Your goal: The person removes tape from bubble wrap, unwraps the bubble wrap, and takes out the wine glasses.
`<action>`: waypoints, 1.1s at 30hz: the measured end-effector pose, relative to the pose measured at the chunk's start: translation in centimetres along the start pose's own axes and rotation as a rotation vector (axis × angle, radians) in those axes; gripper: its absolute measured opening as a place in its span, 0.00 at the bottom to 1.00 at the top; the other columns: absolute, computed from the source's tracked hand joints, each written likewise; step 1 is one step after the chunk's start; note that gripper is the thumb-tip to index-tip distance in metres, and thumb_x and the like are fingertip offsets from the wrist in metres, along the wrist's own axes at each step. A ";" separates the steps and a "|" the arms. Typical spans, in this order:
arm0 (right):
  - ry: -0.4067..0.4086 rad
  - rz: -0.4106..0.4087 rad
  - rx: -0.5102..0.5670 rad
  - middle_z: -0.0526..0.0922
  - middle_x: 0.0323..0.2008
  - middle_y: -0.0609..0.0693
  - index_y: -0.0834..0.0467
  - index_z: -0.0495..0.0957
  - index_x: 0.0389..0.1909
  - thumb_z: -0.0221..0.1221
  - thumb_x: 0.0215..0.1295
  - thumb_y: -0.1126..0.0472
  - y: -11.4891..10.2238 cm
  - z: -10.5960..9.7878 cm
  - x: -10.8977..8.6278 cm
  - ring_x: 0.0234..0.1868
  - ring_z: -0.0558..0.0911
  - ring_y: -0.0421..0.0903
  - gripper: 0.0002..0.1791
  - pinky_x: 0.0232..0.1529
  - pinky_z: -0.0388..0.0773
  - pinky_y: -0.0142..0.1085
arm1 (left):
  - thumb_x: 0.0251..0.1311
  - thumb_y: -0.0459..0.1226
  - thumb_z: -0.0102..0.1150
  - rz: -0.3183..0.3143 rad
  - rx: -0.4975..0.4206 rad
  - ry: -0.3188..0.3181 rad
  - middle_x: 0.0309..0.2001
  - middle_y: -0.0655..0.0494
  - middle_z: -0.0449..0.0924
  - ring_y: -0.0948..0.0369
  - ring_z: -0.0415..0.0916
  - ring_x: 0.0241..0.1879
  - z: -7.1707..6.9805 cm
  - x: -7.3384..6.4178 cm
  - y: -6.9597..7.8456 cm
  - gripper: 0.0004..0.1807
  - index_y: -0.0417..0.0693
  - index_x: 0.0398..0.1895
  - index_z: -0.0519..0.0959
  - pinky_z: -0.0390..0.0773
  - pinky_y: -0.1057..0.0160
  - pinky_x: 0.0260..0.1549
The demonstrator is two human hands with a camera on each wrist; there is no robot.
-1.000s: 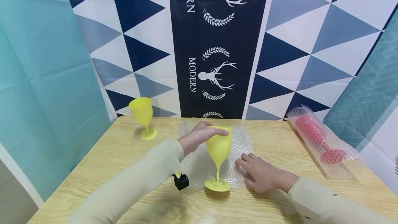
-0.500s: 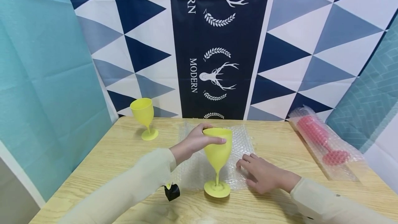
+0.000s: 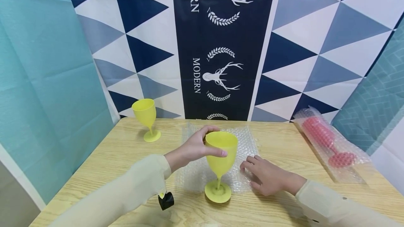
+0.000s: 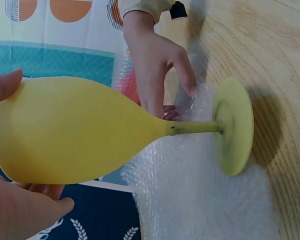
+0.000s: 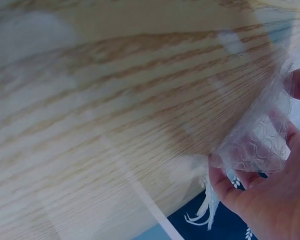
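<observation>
My left hand point(image 3: 197, 146) grips the bowl of a yellow plastic goblet point(image 3: 221, 153), thumb on the near side and fingers behind it. The goblet is close to upright, its round foot point(image 4: 233, 127) over the near edge of a bubble wrap sheet point(image 3: 192, 174). Whether the foot touches the surface I cannot tell. My right hand point(image 3: 268, 176) is low at the right edge of the sheet; in the right wrist view its curled fingers hold the raised edge of the bubble wrap point(image 5: 260, 147). A second yellow goblet point(image 3: 145, 113) stands upright at the back left.
A red goblet point(image 3: 318, 132) wrapped in bubble wrap lies at the back right of the wooden table point(image 3: 277, 132). A patterned cloth point(image 3: 151, 27) hangs behind the table's back edge. A black device point(image 3: 165, 200) is fixed under my left sleeve.
My left hand has drawn back slightly left and nearer with the goblet; the goblet's tilt has changed, so more of its mouth and foot shows. My right hand stays at the wrap's edge.
</observation>
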State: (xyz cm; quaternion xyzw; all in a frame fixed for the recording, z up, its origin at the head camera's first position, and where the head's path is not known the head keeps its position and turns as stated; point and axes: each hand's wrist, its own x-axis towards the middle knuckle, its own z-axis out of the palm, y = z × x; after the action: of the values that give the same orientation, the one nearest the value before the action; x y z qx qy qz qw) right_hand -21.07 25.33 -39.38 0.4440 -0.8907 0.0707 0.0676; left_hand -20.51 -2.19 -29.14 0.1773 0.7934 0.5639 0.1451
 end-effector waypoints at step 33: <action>0.022 -0.012 0.001 0.71 0.39 0.40 0.49 0.71 0.47 0.62 0.49 0.63 0.5 0.5 -0.1 0.38 0.65 0.36 0.22 0.39 0.69 0.33 | 0.45 0.30 0.71 0.245 0.028 0.080 0.63 0.49 0.71 0.52 0.71 0.60 -6.1 -0.4 1.6 0.46 0.52 0.69 0.60 0.64 0.48 0.68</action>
State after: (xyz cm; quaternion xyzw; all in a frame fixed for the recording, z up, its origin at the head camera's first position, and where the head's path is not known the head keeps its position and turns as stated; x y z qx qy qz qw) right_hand -21.42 25.58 -39.92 0.4484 -0.8872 0.0756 0.0776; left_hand -22.56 -7.05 -25.60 0.2523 0.7788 0.5728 0.0406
